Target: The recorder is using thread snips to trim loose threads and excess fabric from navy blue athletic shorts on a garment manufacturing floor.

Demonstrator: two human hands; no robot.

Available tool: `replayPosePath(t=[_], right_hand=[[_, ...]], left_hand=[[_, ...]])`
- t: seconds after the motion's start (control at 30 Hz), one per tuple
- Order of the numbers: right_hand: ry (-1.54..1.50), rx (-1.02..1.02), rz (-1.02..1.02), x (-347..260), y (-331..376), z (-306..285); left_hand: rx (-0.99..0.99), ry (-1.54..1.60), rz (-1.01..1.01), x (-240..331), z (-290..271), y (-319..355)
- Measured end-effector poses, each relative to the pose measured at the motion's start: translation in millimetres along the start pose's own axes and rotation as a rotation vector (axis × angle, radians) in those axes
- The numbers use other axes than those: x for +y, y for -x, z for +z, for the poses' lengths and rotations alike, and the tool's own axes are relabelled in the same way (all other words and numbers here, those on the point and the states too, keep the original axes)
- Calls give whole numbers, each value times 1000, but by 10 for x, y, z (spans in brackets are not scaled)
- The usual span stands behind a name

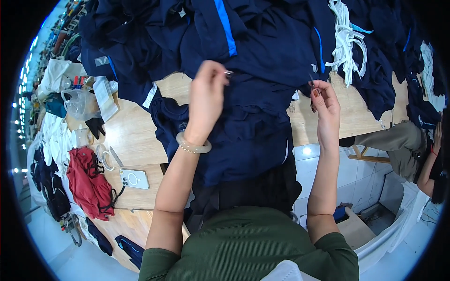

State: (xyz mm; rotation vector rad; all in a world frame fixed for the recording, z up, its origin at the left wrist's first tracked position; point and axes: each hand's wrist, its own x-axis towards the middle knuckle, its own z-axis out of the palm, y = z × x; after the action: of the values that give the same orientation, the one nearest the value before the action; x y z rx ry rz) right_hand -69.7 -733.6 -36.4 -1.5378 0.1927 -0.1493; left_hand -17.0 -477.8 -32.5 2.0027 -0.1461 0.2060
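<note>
Navy garments [255, 117] with bright blue stripes lie heaped across the table and hang down over my lap. My left hand [206, 96], slightly blurred and with a pale bangle on the wrist, is raised above the near garment. Its fingers are closed, and a small shiny spot shows at their tips; whether that is a held thing or a nail I cannot tell. To the right, my right hand [326, 104] pinches a small dark pointed tool [311, 78] that looks like thread snips, mostly hidden by the fingers. It is close to the edge of the navy cloth.
White strips [346, 42] lie over the garments at the upper right. At the left are a phone [134, 179], a red bag [89, 182], a roll of tape [108, 160] and a clear plastic bag [82, 105]. Another person's knee [403, 140] and arm show at the right.
</note>
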Motion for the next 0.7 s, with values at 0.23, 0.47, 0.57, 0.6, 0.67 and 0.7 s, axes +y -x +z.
replayPosePath(t=[0.23, 0.47, 0.57, 0.6, 0.67, 0.7], right_hand=[[550, -232, -220, 126, 176, 233], [200, -226, 12, 247, 103, 217], [161, -245, -7, 346, -6, 145], [153, -242, -14, 402, -38, 157], [195, -273, -8, 415, -46, 168], [195, -277, -7, 432, -50, 183]], left_hand=[[-320, -286, 372, 55, 22, 261], [-314, -199, 329, -26, 51, 154], [-419, -86, 83, 36, -129, 66], [-413, -90, 86, 2, -142, 69], [-484, -42, -48, -88, -142, 102], [-482, -42, -50, -102, -143, 115]])
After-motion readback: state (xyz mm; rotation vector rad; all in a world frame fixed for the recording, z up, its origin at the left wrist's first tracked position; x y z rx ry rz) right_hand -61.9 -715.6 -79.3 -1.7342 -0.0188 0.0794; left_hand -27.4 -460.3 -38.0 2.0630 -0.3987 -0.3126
